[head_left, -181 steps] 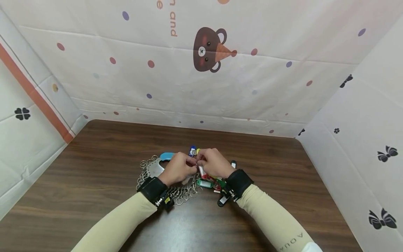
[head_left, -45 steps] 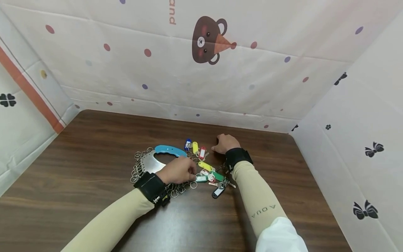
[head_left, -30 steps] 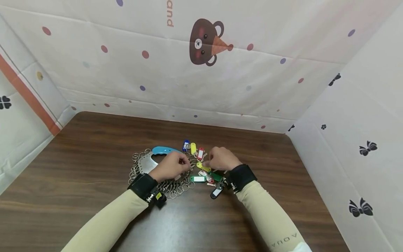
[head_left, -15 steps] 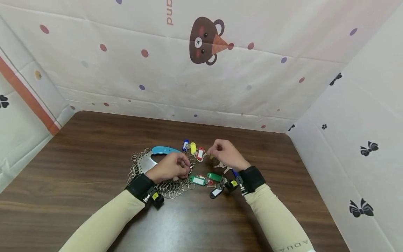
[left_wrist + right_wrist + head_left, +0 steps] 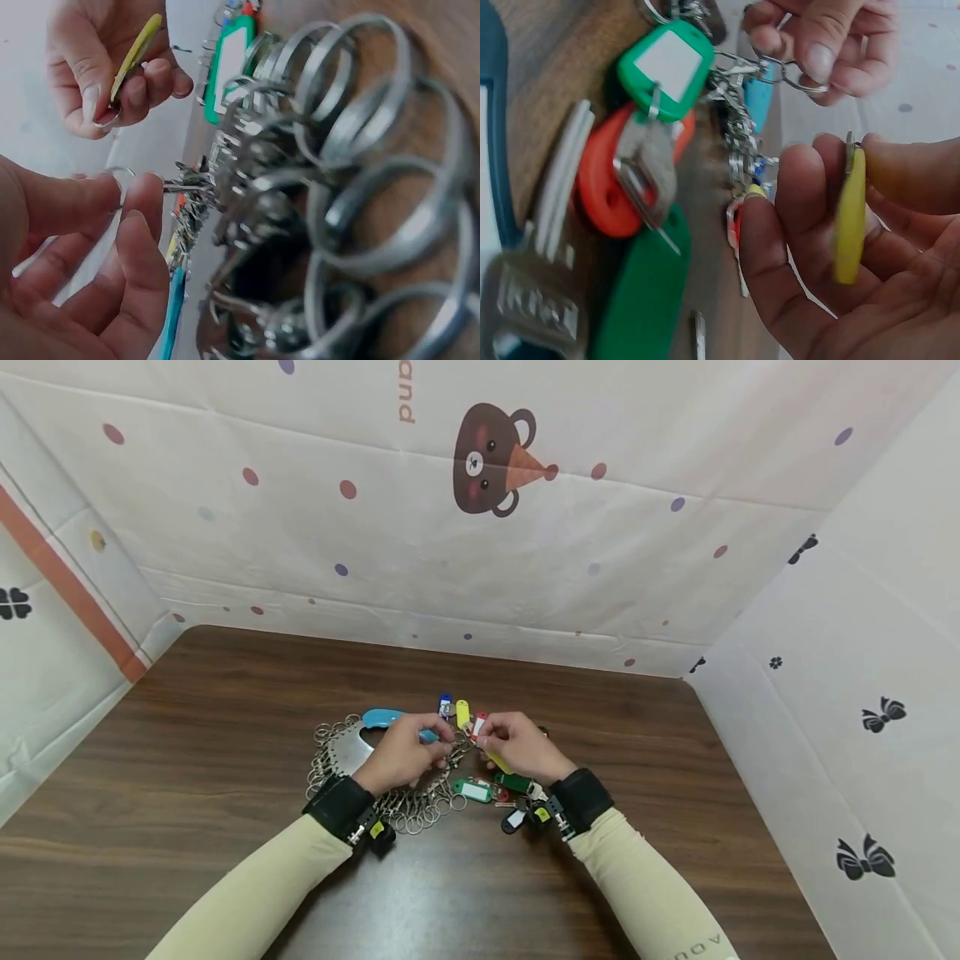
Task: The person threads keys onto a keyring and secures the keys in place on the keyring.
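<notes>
Near the frame's centre, the left hand (image 5: 405, 753) pinches a metal ring (image 5: 810, 88) and, just right of it, the right hand (image 5: 527, 748) pinches a yellow tag (image 5: 849, 229) by one end. The ring-fringed plate (image 5: 347, 750) lies left of centre, a green tag (image 5: 474, 790) below the hands. The metal ring could slip free if that narrow hold slackens

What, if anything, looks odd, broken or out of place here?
Nothing looks spilled or broken. The oddest thing is the bear printed on the backdrop: it lies sideways, as does the lettering. On the table, several key tags lie jumbled beside the ring-edged metal holder, though not clearly misplaced.
</notes>
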